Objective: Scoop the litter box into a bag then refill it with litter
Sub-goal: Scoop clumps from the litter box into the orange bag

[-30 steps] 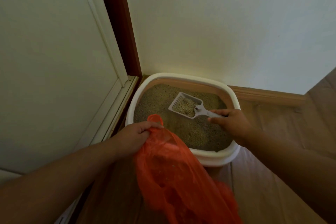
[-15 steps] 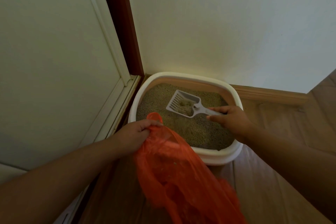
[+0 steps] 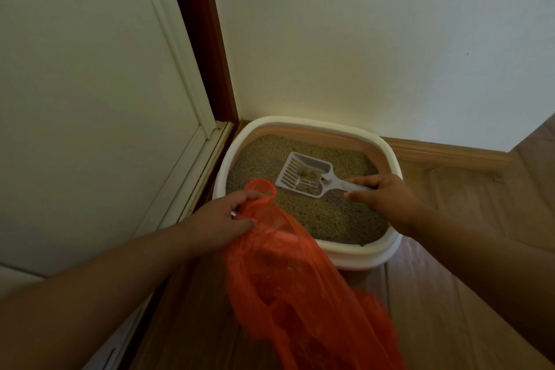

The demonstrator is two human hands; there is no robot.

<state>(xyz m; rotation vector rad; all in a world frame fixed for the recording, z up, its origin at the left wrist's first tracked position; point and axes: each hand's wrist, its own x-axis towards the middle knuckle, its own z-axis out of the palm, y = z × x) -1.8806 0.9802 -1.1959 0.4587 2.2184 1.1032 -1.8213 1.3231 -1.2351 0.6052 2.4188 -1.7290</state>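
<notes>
Head view. Change over the last second: the pale grey slotted plastic litter scoop (image 3: 303,175) was heaped with loose grains; now most of that has sifted out through the slots, and only a few darker clumps sit in the pan near the handle end. The scoop stayed over the middle of the box, with little travel. Judgement: sifting of this load is about done, and the next move would be to carry it to the bag; the refill has not begun.

Right hand (image 3: 383,197), at 3 o'clock of the box: fingers and thumb curled round the scoop handle, holding it just above the litter surface, blade pointing toward 10 o'clock.

Left hand (image 3: 223,218), at 8 o'clock of the box: pinches the gathered mouth and loop handle of the thin orange plastic bag (image 3: 295,285). The bag hangs from that grip down toward 6 o'clock, over the box's near rim. Its lower part is blurred, and its contents cannot be told.

Task's thing: the cream-white, rounded-square plastic litter box (image 3: 387,149) stands on the wooden floor (image 3: 435,294) in the room corner, its back to the white wall (image 3: 360,39) at 12 o'clock and a white door panel (image 3: 84,84) at 9 o'clock. Its bed of tan granular litter (image 3: 336,219) is fairly even and lies well below the rim, with a slightly darker patch under the scoop handle.
</notes>
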